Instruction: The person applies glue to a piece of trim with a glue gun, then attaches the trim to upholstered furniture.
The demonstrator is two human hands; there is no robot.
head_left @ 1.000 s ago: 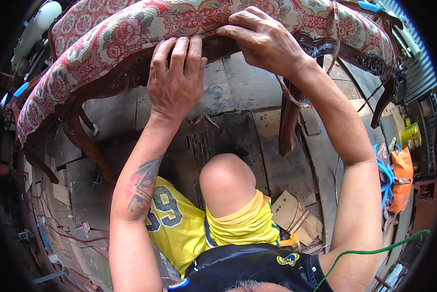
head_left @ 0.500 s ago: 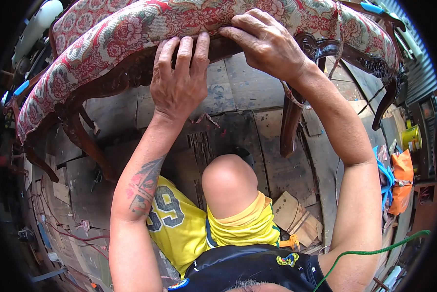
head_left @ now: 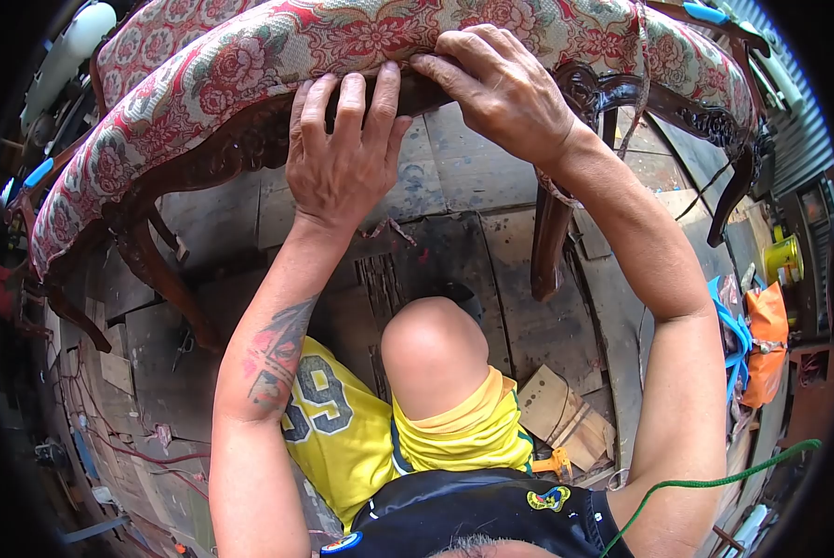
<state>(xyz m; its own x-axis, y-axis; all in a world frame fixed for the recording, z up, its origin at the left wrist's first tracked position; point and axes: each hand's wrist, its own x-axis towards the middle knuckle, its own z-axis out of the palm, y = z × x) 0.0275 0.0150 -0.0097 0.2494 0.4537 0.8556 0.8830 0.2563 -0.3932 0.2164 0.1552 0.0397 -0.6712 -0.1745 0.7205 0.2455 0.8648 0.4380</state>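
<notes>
Red and cream floral fabric (head_left: 240,70) covers a seat edge above a carved dark wood frame (head_left: 203,149). My left hand (head_left: 343,153) lies against the fabric's lower edge, fingers extended and slightly apart, tips on the seam where cloth meets wood. Just to its right, my right hand (head_left: 505,88) has its fingers bent, with thumb and fingertips at the same edge. Whether a bit of cloth is between those fingertips is hidden. A strip of patterned cloth (head_left: 644,79) hangs down over the seat to the right.
Curved wooden legs (head_left: 549,242) stand on the plank floor (head_left: 473,177). An orange tool (head_left: 555,462) and a cardboard piece (head_left: 566,418) lie beside my knee. At the right are an orange bag (head_left: 766,344) and a yellow container (head_left: 782,260). A green cord (head_left: 714,481) crosses my right arm.
My right hand has shifted slightly down and left along the fabric edge. My left thumb now shows, spread from the fingers.
</notes>
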